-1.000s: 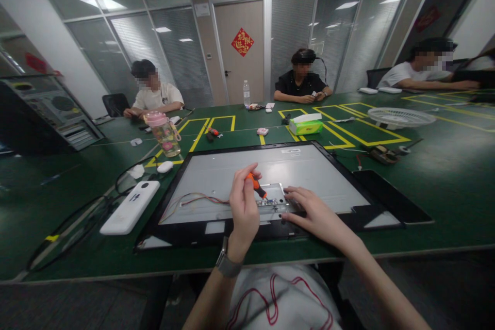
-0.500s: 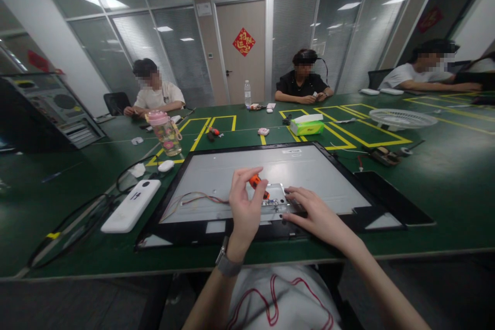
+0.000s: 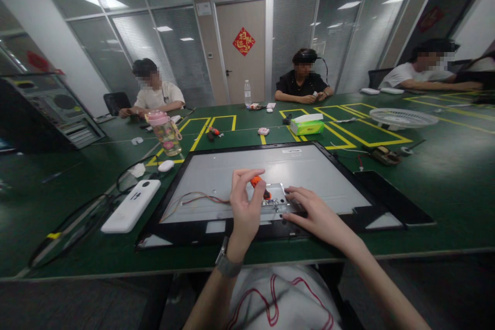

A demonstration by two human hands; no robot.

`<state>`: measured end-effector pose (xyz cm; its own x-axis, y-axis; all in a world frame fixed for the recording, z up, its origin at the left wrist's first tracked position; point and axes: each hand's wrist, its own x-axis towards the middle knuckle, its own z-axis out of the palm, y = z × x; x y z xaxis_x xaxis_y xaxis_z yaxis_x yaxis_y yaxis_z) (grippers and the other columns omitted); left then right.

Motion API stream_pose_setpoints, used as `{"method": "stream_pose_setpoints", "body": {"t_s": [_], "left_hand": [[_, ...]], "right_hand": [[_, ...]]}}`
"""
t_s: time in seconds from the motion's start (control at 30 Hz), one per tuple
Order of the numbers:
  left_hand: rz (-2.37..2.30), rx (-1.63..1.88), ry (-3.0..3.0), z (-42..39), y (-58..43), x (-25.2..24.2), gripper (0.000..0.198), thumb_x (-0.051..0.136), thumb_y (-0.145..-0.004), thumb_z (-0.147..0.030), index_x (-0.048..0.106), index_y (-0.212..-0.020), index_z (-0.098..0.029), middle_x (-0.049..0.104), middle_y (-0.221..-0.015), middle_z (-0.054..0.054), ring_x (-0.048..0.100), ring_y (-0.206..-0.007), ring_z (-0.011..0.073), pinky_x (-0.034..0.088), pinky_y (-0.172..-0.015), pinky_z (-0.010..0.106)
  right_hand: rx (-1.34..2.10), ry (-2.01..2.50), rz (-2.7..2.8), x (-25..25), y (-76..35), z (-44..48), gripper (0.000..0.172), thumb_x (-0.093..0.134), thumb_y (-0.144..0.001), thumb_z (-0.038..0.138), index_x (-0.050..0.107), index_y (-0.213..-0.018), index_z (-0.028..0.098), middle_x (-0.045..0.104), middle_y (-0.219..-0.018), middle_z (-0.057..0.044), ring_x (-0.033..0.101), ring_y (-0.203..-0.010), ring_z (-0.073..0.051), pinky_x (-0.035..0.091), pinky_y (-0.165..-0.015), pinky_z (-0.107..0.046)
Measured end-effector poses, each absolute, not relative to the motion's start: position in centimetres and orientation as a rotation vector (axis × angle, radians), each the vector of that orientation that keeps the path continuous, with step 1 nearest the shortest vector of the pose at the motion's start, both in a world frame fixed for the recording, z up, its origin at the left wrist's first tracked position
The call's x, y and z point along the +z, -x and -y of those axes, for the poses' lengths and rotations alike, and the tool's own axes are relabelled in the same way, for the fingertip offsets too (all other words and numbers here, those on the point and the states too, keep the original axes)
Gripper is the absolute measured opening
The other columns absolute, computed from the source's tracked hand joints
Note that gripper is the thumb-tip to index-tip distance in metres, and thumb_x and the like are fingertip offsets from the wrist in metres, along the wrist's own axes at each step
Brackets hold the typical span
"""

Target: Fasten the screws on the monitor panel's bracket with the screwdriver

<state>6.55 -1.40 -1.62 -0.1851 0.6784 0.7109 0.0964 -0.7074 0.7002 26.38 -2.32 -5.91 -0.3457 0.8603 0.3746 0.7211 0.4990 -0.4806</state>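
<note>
Between the thumb and fingers of my left hand (image 3: 246, 201) is a screwdriver with an orange and black handle (image 3: 256, 181). It is tilted, its lower end over a small circuit board (image 3: 274, 203) in a metal bracket (image 3: 277, 190); whether the tip sits on a screw is too small to tell. My right hand (image 3: 312, 212) rests with fingers apart at the bracket's right side. Beneath both hands lies a large flat display panel (image 3: 325, 175), grey with a black frame. Thin coloured wires (image 3: 204, 197) run left from near my left hand.
Left of the panel are a white power bank (image 3: 131, 206), black cables (image 3: 73, 224) and a drink bottle (image 3: 165, 134). A black phone-like slab (image 3: 392, 198) touches its right side. Beyond are a tissue pack (image 3: 307, 125), a white fan grille (image 3: 402, 118) and several seated people.
My left hand has shifted slightly right and its thumb has moved on the screwdriver handle. My right hand has stayed in place.
</note>
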Motion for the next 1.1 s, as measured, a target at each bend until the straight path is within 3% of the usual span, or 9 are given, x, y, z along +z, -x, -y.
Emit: {"method": "stream_pose_setpoints", "body": {"t_s": [0.17, 0.33, 0.4, 0.53, 0.6, 0.8, 0.97, 1.1], "left_hand": [[-0.852, 1.876, -1.616, 1.58, -6.39, -1.58, 0.031, 0.045, -0.1, -0.029, 0.068, -0.119, -0.022, 0.066, -0.111, 0.008, 0.063, -0.103, 0.0195, 0.05, -0.09, 0.032], [-0.876, 1.951, -1.62, 1.47, -6.49, -1.42, 0.018, 0.062, -0.092, -0.03, 0.074, -0.103, -0.022, 0.06, -0.095, 0.005, 0.061, -0.083, 0.0144, 0.051, -0.074, 0.025], [-0.892, 1.971, -1.609, 1.42, -6.47, -1.42, 0.019, 0.061, -0.092, -0.03, 0.075, -0.102, -0.022, 0.059, -0.095, 0.005, 0.06, -0.082, 0.0142, 0.051, -0.073, 0.024], [-0.869, 1.918, -1.608, 1.45, -6.34, -1.53, 0.03, 0.046, -0.1, -0.029, 0.07, -0.117, -0.022, 0.065, -0.111, 0.008, 0.062, -0.102, 0.0182, 0.051, -0.089, 0.03], [-0.858, 1.901, -1.615, 1.51, -6.36, -1.49, 0.031, 0.046, -0.1, -0.028, 0.068, -0.121, -0.022, 0.066, -0.11, 0.008, 0.062, -0.104, 0.0184, 0.05, -0.091, 0.031], [-0.887, 1.991, -1.616, 1.55, -6.53, -1.2, 0.016, 0.062, -0.091, -0.027, 0.075, -0.099, -0.022, 0.058, -0.094, 0.004, 0.058, -0.077, 0.012, 0.05, -0.068, 0.022], [-0.863, 1.91, -1.562, 1.52, -6.5, -1.63, 0.031, 0.045, -0.1, -0.028, 0.068, -0.121, -0.024, 0.065, -0.112, 0.007, 0.063, -0.101, 0.0168, 0.051, -0.088, 0.028], [-0.834, 1.901, -1.466, 1.3, -6.71, -1.89, 0.033, 0.051, -0.098, -0.028, 0.06, -0.129, -0.024, 0.068, -0.112, 0.007, 0.066, -0.096, 0.0166, 0.052, -0.086, 0.03]], "right_hand": [[0.293, 1.292, 2.15, -5.93, -26.36, 2.3, 0.03, 0.07, -0.086, 0.041, 0.068, -0.11, 0.023, 0.065, -0.13, -0.012, 0.059, -0.121, -0.032, 0.047, -0.105, -0.052], [0.29, 1.292, 2.146, -6.11, -26.43, 2.28, 0.029, 0.07, -0.086, 0.04, 0.068, -0.11, 0.023, 0.064, -0.131, -0.012, 0.058, -0.122, -0.032, 0.046, -0.106, -0.052], [0.298, 1.292, 2.152, -6.1, -26.43, 2.29, 0.03, 0.07, -0.086, 0.04, 0.068, -0.111, 0.022, 0.064, -0.131, -0.012, 0.058, -0.123, -0.032, 0.046, -0.106, -0.051], [0.309, 1.299, 2.156, -5.98, -26.4, 2.32, 0.032, 0.071, -0.086, 0.041, 0.067, -0.112, 0.022, 0.063, -0.132, -0.012, 0.057, -0.124, -0.032, 0.045, -0.107, -0.052], [0.313, 1.301, 2.155, -5.94, -26.4, 2.32, 0.031, 0.071, -0.086, 0.041, 0.067, -0.112, 0.022, 0.063, -0.132, -0.012, 0.057, -0.123, -0.031, 0.045, -0.107, -0.051], [0.318, 1.313, 2.155, -5.94, -26.4, 2.31, 0.031, 0.072, -0.086, 0.038, 0.067, -0.111, 0.021, 0.064, -0.131, -0.012, 0.057, -0.124, -0.031, 0.045, -0.107, -0.049], [0.317, 1.307, 2.163, -5.96, -26.38, 2.29, 0.031, 0.071, -0.086, 0.039, 0.067, -0.111, 0.021, 0.063, -0.131, -0.013, 0.057, -0.123, -0.031, 0.045, -0.107, -0.05], [0.326, 1.311, 2.171, -5.94, -26.4, 2.27, 0.031, 0.071, -0.086, 0.039, 0.066, -0.111, 0.02, 0.063, -0.132, -0.013, 0.057, -0.123, -0.031, 0.045, -0.107, -0.05]]}}
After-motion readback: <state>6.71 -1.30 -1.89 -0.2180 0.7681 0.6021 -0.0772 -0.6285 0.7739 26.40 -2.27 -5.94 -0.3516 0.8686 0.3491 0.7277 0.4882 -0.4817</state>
